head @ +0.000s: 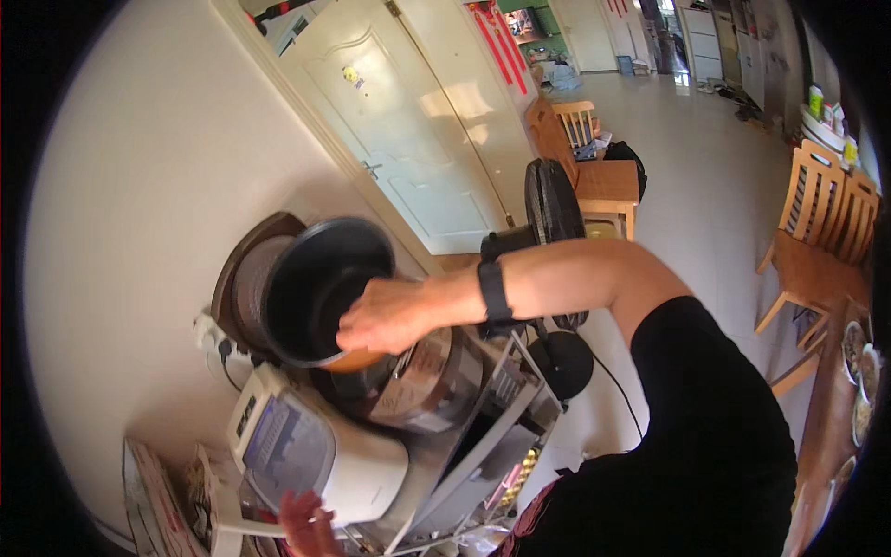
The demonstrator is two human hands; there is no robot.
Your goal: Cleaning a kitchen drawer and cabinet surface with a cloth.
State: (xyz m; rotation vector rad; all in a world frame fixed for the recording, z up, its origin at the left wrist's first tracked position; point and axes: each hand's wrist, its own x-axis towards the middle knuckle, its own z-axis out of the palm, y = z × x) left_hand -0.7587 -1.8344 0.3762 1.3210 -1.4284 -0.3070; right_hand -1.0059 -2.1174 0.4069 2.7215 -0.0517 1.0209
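Observation:
My right hand point(386, 317) is curled over the near rim of a dark-lined cooking pot point(299, 299), which looks like a rice cooker's inner pot. The pot is tipped so its inside faces me, and a strip of orange outer wall shows under my fingers. Behind it stands a round brown lid with a grey inner face point(254, 285). Just below my hand is the brown and silver body of a round cooker point(431, 390). My left hand point(310, 526), partly cut off at the bottom edge, has its fingers apart near a white appliance point(369, 473), holding nothing visible.
The appliances stand on a grey metal rack point(480, 459) against the wall. A wall socket with a plug point(221, 344) is at the left. Beyond my forearm stands a black fan point(553, 202), its cable trailing across the floor. Wooden chairs point(814, 230) and a table with dishes point(825, 432) are at right.

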